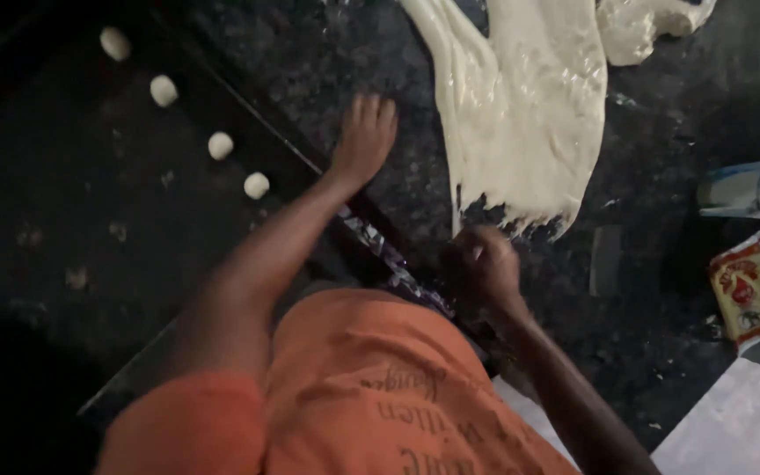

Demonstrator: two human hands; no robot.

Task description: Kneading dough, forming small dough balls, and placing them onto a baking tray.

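A long sheet of pale, oily dough lies stretched across the dark stone counter, reaching from the top of the view down toward me. My right hand is closed at the sheet's ragged near edge, apparently pinching it. Flat on the counter to the left of the dough rests my left hand, fingers spread, holding nothing. Several small dough balls sit in a diagonal row on a dark tray at the left.
A blue-and-white plastic cup lies on its side at the right edge. Below it is a red-and-yellow packet, then white paper. A flat dark scraper-like piece lies near the dough. A second dough lump sits top right.
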